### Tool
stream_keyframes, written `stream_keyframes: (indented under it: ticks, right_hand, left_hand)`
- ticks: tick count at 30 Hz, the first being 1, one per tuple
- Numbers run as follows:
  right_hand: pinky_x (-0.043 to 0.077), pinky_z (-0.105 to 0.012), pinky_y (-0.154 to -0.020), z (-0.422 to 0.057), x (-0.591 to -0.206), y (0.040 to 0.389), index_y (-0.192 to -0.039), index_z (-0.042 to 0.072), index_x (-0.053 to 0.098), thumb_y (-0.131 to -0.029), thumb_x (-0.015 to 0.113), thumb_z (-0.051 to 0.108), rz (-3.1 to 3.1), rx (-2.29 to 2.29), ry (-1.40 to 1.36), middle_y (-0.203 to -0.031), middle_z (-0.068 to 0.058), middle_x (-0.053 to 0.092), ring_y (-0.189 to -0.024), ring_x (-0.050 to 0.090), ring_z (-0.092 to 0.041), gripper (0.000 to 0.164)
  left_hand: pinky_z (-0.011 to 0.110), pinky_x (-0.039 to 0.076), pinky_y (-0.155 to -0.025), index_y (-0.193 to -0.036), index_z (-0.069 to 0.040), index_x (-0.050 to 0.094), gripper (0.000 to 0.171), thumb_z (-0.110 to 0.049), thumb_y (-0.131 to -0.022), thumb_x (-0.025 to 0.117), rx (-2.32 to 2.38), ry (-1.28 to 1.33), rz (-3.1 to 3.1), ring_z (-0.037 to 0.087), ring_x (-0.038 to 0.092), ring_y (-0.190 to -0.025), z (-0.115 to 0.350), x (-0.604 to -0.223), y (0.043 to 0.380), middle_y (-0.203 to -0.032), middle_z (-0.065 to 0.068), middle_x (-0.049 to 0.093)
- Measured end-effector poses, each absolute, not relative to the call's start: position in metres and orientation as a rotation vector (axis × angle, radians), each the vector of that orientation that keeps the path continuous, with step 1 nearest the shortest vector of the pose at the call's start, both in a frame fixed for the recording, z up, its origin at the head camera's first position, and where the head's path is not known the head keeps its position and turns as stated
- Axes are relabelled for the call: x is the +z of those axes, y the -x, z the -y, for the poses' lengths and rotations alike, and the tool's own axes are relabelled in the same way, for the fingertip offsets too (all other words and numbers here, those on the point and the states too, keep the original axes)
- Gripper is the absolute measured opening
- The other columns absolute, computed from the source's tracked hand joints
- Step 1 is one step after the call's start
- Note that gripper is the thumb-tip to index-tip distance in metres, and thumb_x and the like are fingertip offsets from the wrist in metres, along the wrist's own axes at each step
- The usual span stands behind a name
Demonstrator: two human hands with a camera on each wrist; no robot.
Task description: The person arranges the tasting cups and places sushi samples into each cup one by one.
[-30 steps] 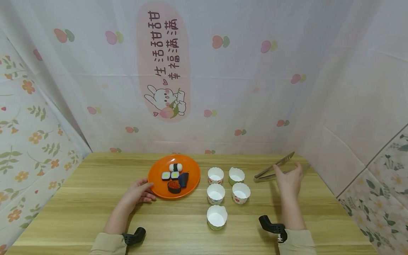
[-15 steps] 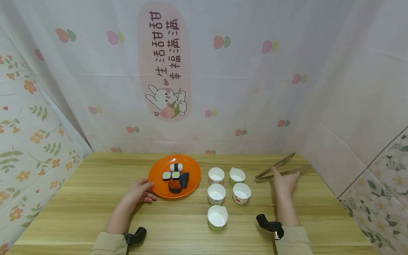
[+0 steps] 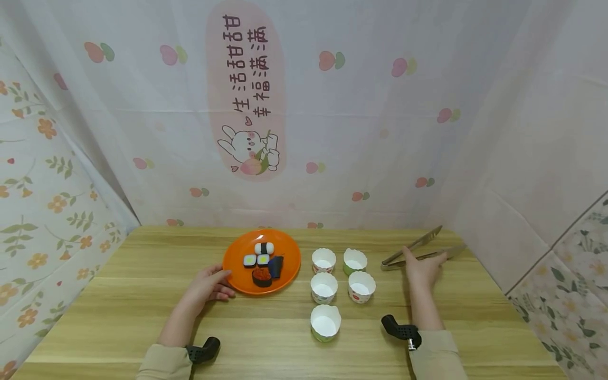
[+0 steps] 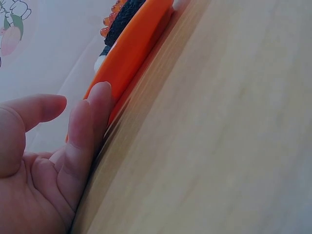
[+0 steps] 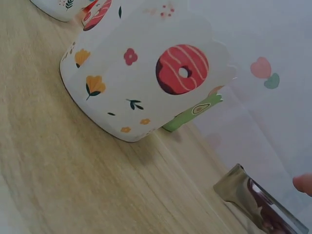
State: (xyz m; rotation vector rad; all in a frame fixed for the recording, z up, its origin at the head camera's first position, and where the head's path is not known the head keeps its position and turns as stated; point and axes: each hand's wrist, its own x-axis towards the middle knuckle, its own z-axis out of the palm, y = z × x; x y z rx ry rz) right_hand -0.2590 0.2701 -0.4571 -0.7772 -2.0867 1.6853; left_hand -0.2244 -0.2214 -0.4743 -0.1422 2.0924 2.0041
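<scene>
In the head view my left hand (image 3: 209,285) touches the rim of an orange plate (image 3: 285,277). In the left wrist view its fingers (image 4: 80,124) lie against the plate's side, while the thumb stands apart. Several sushi pieces sit on the plate, including white-and-black rolls (image 3: 263,248) and a roe-topped piece (image 3: 262,276). At the right, my right hand (image 3: 421,272) reaches over metal tongs (image 3: 394,257) lying spread on the table. Its thumb and fingers are wide apart. Only the tip of the thumb (image 5: 304,184) shows near the tongs' bent end in the right wrist view.
Several paper baking cups stand between plate and tongs, among them a green one (image 3: 325,332) at the front and a donut-patterned one (image 5: 146,73). The wooden table (image 3: 266,343) ends at a printed cloth (image 3: 356,132) behind.
My right hand has come down over the tongs, moving slightly left and nearer, then barely moved in the last half second. The left hand stays at the plate.
</scene>
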Motion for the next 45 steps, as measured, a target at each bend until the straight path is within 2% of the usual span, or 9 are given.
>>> stream_keyframes:
  ticks: [10, 17, 23, 28, 34, 41, 45]
  right_hand:
    - [0.012, -0.059, -0.11, -0.266, -0.468, 0.27, -0.148, 0.01, -0.023, -0.077, 0.068, 0.061, 2.206, 1.459, 0.893, -0.155, -0.026, -0.009, -0.139, 0.002, -0.047, 0.126]
    - [0.013, -0.061, -0.109, -0.263, -0.469, 0.278, -0.147, 0.006, -0.025, -0.082, 0.069, 0.051, 2.281, 1.328, 0.971, -0.153, -0.031, -0.009, -0.138, 0.003, -0.05, 0.122]
    - [0.014, -0.062, -0.108, -0.266, -0.472, 0.279, -0.146, 0.007, -0.026, -0.084, 0.067, 0.051, 2.265, 1.358, 0.976, -0.154, -0.027, -0.011, -0.139, 0.004, -0.048, 0.12]
    - [0.025, -0.063, -0.103, -0.269, -0.473, 0.279, -0.149, 0.007, -0.02, -0.086, 0.065, 0.042, 2.221, 1.382, 0.976, -0.156, -0.025, 0.0, -0.135, 0.02, -0.05, 0.112]
    - [0.03, -0.065, -0.099, -0.275, -0.472, 0.276, -0.15, 0.006, -0.015, -0.087, 0.064, 0.038, 2.181, 1.439, 0.972, -0.154, -0.027, 0.009, -0.127, 0.032, -0.053, 0.106]
    - [0.029, -0.063, -0.101, -0.281, -0.47, 0.27, -0.151, 0.006, -0.013, -0.088, 0.063, 0.031, 2.125, 1.468, 0.966, -0.153, -0.027, 0.011, -0.129, 0.031, -0.051, 0.101]
    - [0.029, -0.061, -0.102, -0.283, -0.468, 0.267, -0.151, 0.003, -0.009, -0.087, 0.062, 0.029, 2.092, 1.483, 0.957, -0.149, -0.03, 0.021, -0.127, 0.034, -0.049, 0.098]
  left_hand:
    - [0.024, 0.054, -0.056, -0.138, 0.011, 0.029, 0.05, -0.016, -0.101, 0.048, 2.007, 0.161, -2.093, 0.017, 0.066, -0.061, 0.22, -0.477, 0.229, -0.078, 0.011, 0.063]
    - [0.024, 0.054, -0.056, -0.141, 0.012, 0.027, 0.053, -0.016, -0.101, 0.048, 2.014, 0.153, -2.092, 0.017, 0.066, -0.061, 0.218, -0.475, 0.228, -0.078, 0.011, 0.064]
    - [0.025, 0.055, -0.056, -0.139, 0.012, 0.027, 0.052, -0.017, -0.101, 0.048, 2.006, 0.149, -2.093, 0.017, 0.066, -0.061, 0.218, -0.475, 0.226, -0.078, 0.011, 0.063]
    - [0.025, 0.055, -0.056, -0.138, 0.012, 0.028, 0.052, -0.017, -0.101, 0.048, 2.004, 0.135, -2.095, 0.017, 0.066, -0.061, 0.218, -0.474, 0.225, -0.078, 0.011, 0.063]
    - [0.025, 0.054, -0.056, -0.139, 0.011, 0.028, 0.052, -0.016, -0.1, 0.048, 2.005, 0.163, -2.1, 0.017, 0.066, -0.061, 0.219, -0.475, 0.225, -0.078, 0.011, 0.063]
    - [0.025, 0.054, -0.056, -0.139, 0.012, 0.027, 0.053, -0.017, -0.1, 0.048, 2.012, 0.149, -2.105, 0.017, 0.065, -0.061, 0.22, -0.475, 0.224, -0.078, 0.011, 0.063]
    - [0.024, 0.054, -0.056, -0.14, 0.012, 0.027, 0.053, -0.017, -0.1, 0.048, 2.014, 0.166, -2.099, 0.017, 0.065, -0.061, 0.22, -0.474, 0.224, -0.079, 0.011, 0.063]
